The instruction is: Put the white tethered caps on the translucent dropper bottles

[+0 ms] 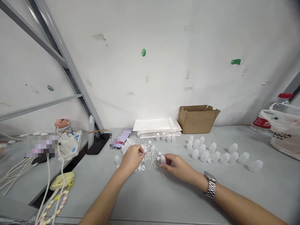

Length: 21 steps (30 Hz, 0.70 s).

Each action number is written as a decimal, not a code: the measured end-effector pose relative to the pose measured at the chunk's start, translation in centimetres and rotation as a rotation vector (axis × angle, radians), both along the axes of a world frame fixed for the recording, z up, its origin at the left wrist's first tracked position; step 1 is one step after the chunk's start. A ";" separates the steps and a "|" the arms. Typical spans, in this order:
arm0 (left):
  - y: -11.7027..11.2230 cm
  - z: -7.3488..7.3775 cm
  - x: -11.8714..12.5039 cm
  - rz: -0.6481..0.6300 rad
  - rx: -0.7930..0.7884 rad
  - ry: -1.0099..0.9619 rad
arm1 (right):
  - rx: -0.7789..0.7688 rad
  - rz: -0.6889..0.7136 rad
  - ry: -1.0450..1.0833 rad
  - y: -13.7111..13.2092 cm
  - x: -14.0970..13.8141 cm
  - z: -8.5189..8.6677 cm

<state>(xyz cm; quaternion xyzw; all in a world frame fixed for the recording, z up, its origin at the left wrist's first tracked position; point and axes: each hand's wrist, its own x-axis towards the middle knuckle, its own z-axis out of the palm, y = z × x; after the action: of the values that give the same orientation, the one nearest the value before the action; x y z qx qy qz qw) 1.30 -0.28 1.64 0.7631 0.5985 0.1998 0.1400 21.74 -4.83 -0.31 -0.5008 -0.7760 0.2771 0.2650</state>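
Grey counter [150, 200], mid-front edge: a right hand [179, 167] grips a small translucent plastic bottle [163, 160], light and soft-walled, best held by its body, as a pinched left hand [131, 158] works, its hold hidden, beside tangled white cords [150, 154].

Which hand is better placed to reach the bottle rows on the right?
Probably the right hand: it lies nearer the white plastic bottles than the left hand, though it is holding a small bottle.
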 end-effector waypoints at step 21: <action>0.4 -0.9 0.5 0.002 0.058 -0.204 | 0.003 0.024 -0.006 -0.1 0.1 -0.3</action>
<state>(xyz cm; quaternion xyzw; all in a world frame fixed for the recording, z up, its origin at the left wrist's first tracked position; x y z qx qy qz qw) 1.76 0.11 0.77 0.7419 0.5758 0.2940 0.1780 21.81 -4.94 -0.57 -0.4919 -0.7831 0.2777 0.2602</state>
